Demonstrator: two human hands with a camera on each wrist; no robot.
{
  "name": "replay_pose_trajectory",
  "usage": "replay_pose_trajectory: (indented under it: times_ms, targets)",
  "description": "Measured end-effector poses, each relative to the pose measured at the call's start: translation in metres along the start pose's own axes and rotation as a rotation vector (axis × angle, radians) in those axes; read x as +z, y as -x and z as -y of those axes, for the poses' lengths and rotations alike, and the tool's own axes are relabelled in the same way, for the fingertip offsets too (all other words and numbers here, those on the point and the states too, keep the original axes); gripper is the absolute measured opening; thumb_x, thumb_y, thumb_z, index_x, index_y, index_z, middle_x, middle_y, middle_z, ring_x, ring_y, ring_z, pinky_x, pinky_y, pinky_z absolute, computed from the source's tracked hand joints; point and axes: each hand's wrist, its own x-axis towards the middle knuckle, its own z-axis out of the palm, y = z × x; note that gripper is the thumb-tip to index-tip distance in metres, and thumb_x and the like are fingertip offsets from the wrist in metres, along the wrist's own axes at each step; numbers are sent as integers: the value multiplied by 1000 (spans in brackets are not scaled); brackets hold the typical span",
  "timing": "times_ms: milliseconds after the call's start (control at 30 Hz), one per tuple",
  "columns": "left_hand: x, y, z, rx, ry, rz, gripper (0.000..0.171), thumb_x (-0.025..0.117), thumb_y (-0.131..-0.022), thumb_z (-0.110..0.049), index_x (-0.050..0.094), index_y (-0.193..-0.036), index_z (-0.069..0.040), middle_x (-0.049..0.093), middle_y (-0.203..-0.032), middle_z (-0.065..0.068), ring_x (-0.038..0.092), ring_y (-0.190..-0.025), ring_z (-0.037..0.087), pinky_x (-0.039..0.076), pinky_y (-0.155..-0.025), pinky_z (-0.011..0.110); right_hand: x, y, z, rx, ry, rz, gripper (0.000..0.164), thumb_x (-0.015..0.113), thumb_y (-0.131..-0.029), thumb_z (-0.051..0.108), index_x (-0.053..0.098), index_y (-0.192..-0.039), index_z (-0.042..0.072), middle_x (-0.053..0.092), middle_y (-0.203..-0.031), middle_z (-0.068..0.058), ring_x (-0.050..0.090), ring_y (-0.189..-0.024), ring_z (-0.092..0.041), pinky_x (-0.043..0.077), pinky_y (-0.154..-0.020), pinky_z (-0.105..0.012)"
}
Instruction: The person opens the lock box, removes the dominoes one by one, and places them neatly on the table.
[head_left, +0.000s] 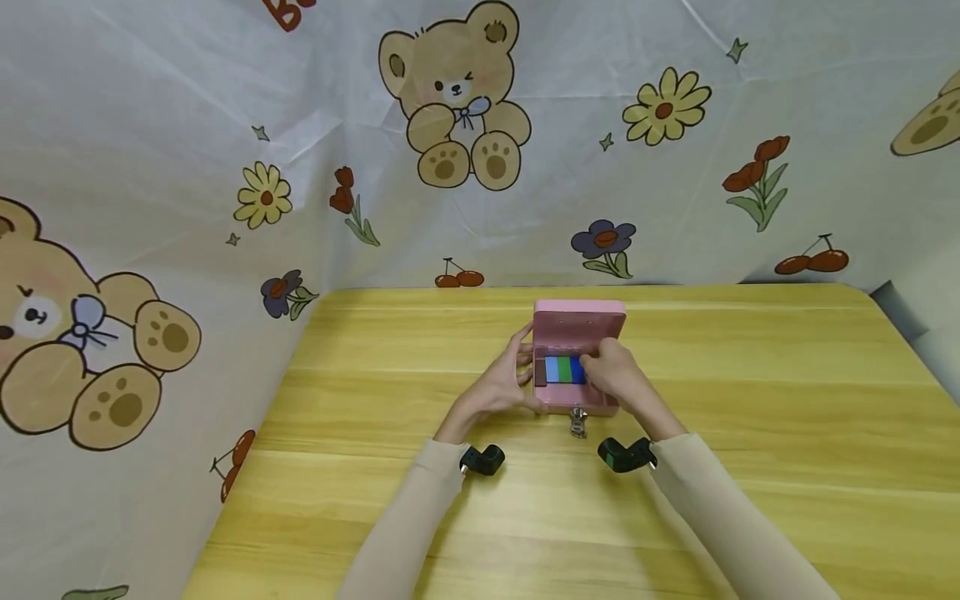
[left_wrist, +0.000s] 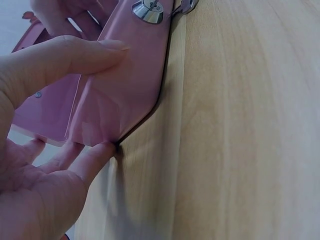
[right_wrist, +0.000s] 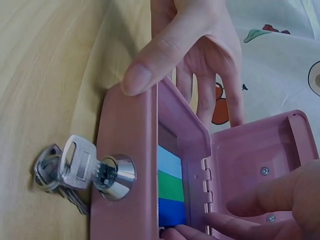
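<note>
A small pink metal lock box (head_left: 558,400) stands on the table with its lid raised at the back. My left hand (head_left: 498,383) grips its left end, thumb on the front wall and fingers spread along the side. Inside lie a brown piece (head_left: 540,373) and light blue (right_wrist: 169,162), green (right_wrist: 170,186) and dark blue blocks (right_wrist: 171,212) in a row. My right hand (head_left: 618,371) reaches in from the right, fingertips right at the dark blue block. Thumb and forefinger stand apart with nothing between them; its lower fingertips are partly hidden.
A silver lock (right_wrist: 122,177) sits in the box's front wall, a key (right_wrist: 77,162) in it and more keys hanging on a ring. Wooden tabletop (head_left: 360,433) surrounds the box. A white cloth (head_left: 562,183) printed with bears and flowers hangs behind and at the left.
</note>
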Motion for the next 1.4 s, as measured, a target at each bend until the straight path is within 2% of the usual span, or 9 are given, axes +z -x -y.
replay_pose_trajectory:
  times_ms: [167, 267, 367, 433, 800, 967, 1167, 1267, 1400]
  targets:
    - [-2, -1, -2, -1, -5, -2, 144, 87, -62, 24, 4, -169, -25, 35, -159, 16, 36, -148, 33, 37, -124, 39, 3, 0, -2, -1, -5, -67, 34, 48, -103, 2, 61, -128, -17, 63, -101, -24, 58, -86, -29, 48, -62, -26]
    - [-2, -1, -3, -7, -11, -2, 144, 87, -62, 24, 4, -169, -25, 34, -160, 15, 36, -148, 34, 37, -124, 40, 5, 0, -5, -17, 15, -105, 35, 56, -99, -1, 62, -129, -17, 66, -118, -30, 63, -102, -36, 59, -75, -34]
    - [-1, -1, -3, -10, -14, -3, 144, 87, -62, 23, 4, -169, -26, 34, -160, 15, 35, -149, 34, 37, -124, 41, 8, -2, -9, -40, 47, -149, 30, 63, -96, -3, 66, -123, -16, 69, -116, -30, 68, -104, -37, 63, -87, -43]
    - [0, -2, -3, -10, -13, 0, 144, 87, -63, 23, 4, -169, -26, 34, -160, 14, 35, -149, 34, 37, -124, 41, 10, -3, -11, -50, 49, -174, 28, 67, -94, -5, 67, -120, -16, 70, -112, -29, 70, -101, -37, 64, -89, -46]
    - [3, -1, -1, -10, 3, 3, 143, 88, -63, 23, 5, -169, -27, 34, -161, 14, 35, -149, 33, 38, -124, 39, 13, -7, -18, -67, 57, -231, 25, 70, -87, -10, 73, -112, -14, 74, -105, -28, 74, -95, -37, 66, -86, -47]
    - [6, 0, 0, -28, 8, 3, 143, 89, -63, 21, 6, -169, -29, 33, -161, 14, 33, -150, 34, 39, -123, 41, 7, -2, -21, -27, -30, -191, 30, 73, -89, -5, 72, -117, -13, 74, -111, -27, 73, -98, -35, 66, -87, -42]
    - [5, 0, 0, -21, 11, -1, 143, 88, -63, 21, 7, -169, -28, 34, -161, 14, 34, -150, 35, 39, -123, 39, -21, 19, -27, -26, -306, -101, 44, 73, -94, -1, 61, -135, -13, 70, -124, -27, 74, -91, -15, 65, -86, -29]
    - [3, 2, -1, -15, 4, -6, 142, 88, -63, 21, 6, -169, -27, 34, -161, 14, 34, -149, 34, 39, -123, 39, -41, 29, -37, -50, -392, -93, 50, 73, -95, 1, 58, -140, -13, 74, -120, -20, 73, -87, -6, 64, -86, -25]
    - [2, 2, 0, -16, 0, -12, 142, 88, -63, 22, 7, -169, -27, 35, -161, 14, 35, -149, 34, 38, -124, 39, -64, 36, -62, -31, -397, -112, 54, 72, -96, 2, 53, -143, -15, 77, -113, -6, 71, -86, 0, 63, -84, -21]
